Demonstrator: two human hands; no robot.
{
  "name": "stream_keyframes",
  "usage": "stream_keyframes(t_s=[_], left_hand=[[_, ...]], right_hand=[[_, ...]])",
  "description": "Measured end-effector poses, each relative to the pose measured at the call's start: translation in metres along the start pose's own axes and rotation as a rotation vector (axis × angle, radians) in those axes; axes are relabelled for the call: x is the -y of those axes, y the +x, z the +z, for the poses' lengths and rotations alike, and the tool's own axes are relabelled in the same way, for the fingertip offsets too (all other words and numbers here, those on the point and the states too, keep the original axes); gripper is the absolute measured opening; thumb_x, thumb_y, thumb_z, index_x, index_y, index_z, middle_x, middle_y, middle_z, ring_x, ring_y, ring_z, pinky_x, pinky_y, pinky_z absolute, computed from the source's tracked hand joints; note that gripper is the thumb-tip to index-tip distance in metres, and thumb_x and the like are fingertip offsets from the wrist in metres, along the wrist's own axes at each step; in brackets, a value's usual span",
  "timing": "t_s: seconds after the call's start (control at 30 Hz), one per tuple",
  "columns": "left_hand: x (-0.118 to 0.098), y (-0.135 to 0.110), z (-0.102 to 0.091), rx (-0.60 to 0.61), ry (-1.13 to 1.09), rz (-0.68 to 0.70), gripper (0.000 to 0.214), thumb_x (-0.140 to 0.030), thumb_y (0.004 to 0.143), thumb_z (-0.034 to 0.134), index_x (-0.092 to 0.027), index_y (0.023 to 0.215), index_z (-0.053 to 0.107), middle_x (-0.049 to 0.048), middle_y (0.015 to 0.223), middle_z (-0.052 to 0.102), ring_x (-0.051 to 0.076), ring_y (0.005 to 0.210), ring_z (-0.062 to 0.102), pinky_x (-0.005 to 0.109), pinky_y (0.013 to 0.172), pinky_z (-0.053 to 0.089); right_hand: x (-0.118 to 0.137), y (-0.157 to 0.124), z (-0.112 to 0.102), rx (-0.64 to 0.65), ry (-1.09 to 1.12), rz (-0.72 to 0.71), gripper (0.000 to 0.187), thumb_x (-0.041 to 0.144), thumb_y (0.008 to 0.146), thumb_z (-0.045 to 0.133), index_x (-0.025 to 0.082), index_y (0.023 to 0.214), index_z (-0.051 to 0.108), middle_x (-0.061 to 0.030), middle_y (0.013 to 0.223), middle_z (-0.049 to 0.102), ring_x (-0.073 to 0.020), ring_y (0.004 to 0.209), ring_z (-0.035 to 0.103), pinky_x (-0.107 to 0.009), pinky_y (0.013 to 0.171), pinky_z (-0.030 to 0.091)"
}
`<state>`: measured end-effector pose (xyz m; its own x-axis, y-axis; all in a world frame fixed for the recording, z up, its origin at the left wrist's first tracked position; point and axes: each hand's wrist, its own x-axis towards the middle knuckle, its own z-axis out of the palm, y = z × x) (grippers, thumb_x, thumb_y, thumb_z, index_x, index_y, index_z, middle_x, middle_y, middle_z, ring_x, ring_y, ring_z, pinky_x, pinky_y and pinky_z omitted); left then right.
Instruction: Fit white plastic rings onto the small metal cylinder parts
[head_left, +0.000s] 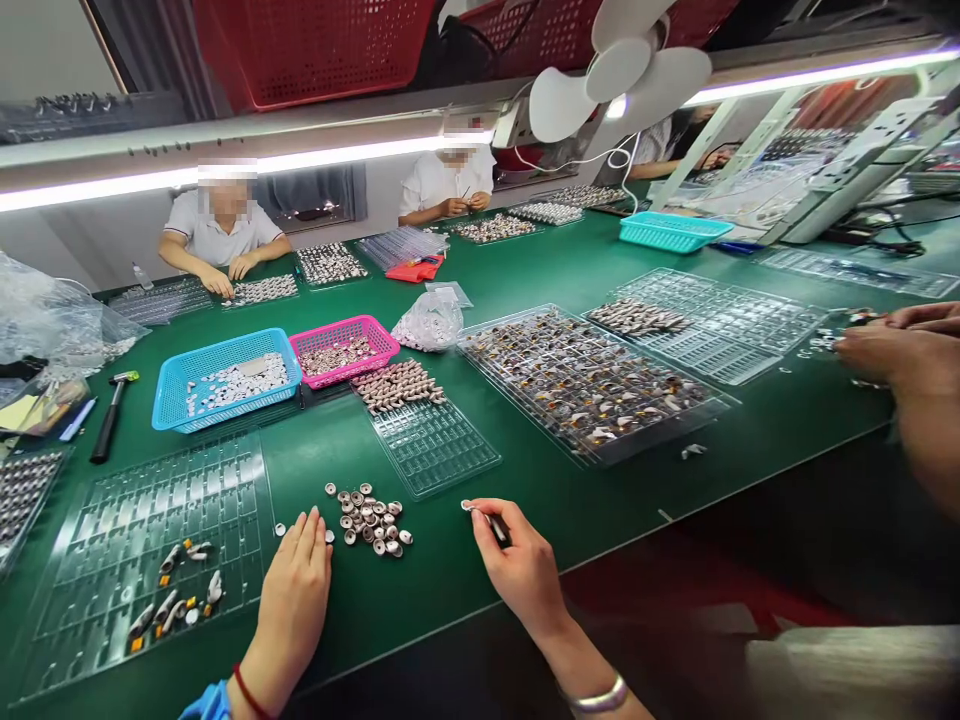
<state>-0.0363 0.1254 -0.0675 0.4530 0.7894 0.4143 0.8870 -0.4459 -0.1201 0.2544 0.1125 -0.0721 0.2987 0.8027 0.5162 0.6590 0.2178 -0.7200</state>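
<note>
My left hand [300, 580] lies palm down on the green table, fingers stretched out. Small white discs [280, 529] lie beside its fingertips; whether it presses on one is hidden. Between the thumb and index finger of my right hand [519, 565] is a small white round piece [466, 505]. A dark slim tool [498, 530] also shows within that hand, mostly covered by the fingers. Between my hands sits a loose pile of small round hollow caps [371, 520]. Left of my left hand, a clear plastic tray [82, 600] bears several white-and-orange parts [176, 605].
A blue basket [225, 415] holds white pieces, beside a pink basket [349, 370]. Filled clear trays [592, 390] stand at the centre right. A hammer [110, 420] lies at left. A co-worker's hands [900, 350] are at right; other people sit opposite. A fan [619, 70] hangs above.
</note>
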Motion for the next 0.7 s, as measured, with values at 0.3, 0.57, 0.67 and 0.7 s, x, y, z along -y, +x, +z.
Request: stream_keyframes(t_s=[0.3, 0.57, 0.67, 0.7], left_hand=[[0.001, 0.008, -0.017, -0.017, -0.045, -0.005, 0.036, -0.022, 0.098, 0.042, -0.006, 0.119, 0.067, 0.0181, 0.123, 0.07, 0.031, 0.114, 0.065, 0.047, 0.099, 0.052], [-0.001, 0.021, -0.028, -0.039, -0.08, -0.022, 0.024, -0.016, 0.094, 0.05, -0.017, 0.093, 0.074, 0.0089, 0.102, 0.075, 0.027, 0.098, 0.067, 0.048, 0.097, 0.051], [0.002, 0.021, -0.031, -0.054, -0.078, -0.052, 0.026, -0.014, 0.094, 0.048, -0.018, 0.091, 0.073, 0.0089, 0.1, 0.074, 0.026, 0.097, 0.067, 0.048, 0.098, 0.05], [0.003, 0.02, -0.032, -0.057, -0.078, -0.062, 0.026, -0.014, 0.094, 0.048, -0.018, 0.091, 0.073, 0.009, 0.1, 0.074, 0.026, 0.097, 0.067, 0.048, 0.098, 0.05]], right_hand=[[-0.002, -0.003, 0.0, 0.012, -0.009, 0.027, 0.014, 0.029, 0.096, 0.05, 0.02, 0.093, 0.06, -0.0073, 0.089, 0.073, -0.0198, 0.079, 0.072, -0.031, 0.073, 0.058], [0.001, 0.0, 0.0, -0.002, -0.01, 0.01, 0.015, 0.029, 0.096, 0.05, 0.02, 0.091, 0.06, -0.0064, 0.087, 0.073, -0.0196, 0.076, 0.071, -0.03, 0.071, 0.058], [0.002, 0.0, 0.0, -0.001, -0.011, 0.005, 0.016, 0.03, 0.096, 0.049, 0.02, 0.09, 0.06, -0.0063, 0.086, 0.073, -0.0196, 0.075, 0.071, -0.03, 0.07, 0.058], [0.002, 0.0, 0.0, -0.001, -0.012, 0.004, 0.016, 0.03, 0.096, 0.049, 0.02, 0.09, 0.06, -0.0065, 0.086, 0.073, -0.0195, 0.074, 0.071, -0.03, 0.069, 0.058]])
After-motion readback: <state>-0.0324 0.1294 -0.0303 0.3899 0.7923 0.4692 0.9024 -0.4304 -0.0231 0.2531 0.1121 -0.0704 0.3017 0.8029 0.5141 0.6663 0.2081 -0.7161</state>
